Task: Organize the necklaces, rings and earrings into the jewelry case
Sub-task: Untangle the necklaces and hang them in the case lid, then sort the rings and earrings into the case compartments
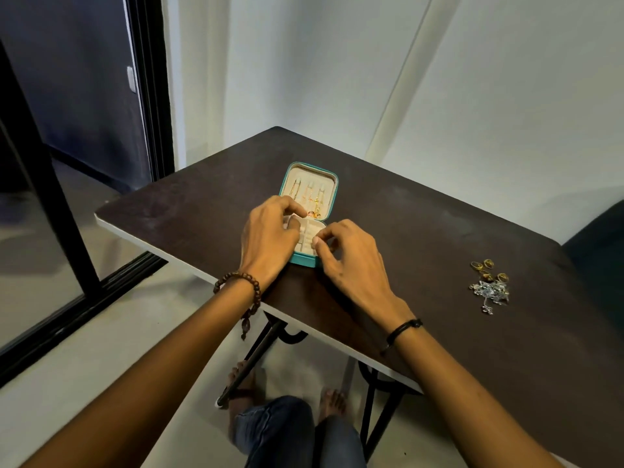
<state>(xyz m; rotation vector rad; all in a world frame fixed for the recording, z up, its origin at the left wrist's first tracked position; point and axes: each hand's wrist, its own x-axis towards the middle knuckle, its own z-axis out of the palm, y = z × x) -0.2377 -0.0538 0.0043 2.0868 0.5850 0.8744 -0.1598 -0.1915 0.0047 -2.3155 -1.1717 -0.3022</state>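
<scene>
A teal jewelry case (329,184) lies open on the dark table (422,231), its lid flat at the far side. A gold necklace (316,207) hangs inside the lid, with its pendant at the hinge. My left hand (270,238) covers the left half of the case's base, and its curled forefinger and thumb pinch at the pendant end of the gold necklace. My right hand (347,258) sits at the case's right front corner, thumb and forefinger pressed together over a beige compartment; what they hold is hidden. Gold rings (488,268) and a silver necklace (489,292) lie far right.
The table stands in a corner against white walls (337,79). Its near edge (189,261) runs diagonally, with black legs below. My knees and bare feet show under it. A dark chair (597,244) is at the far right, and a black-framed glass door (67,197) at the left.
</scene>
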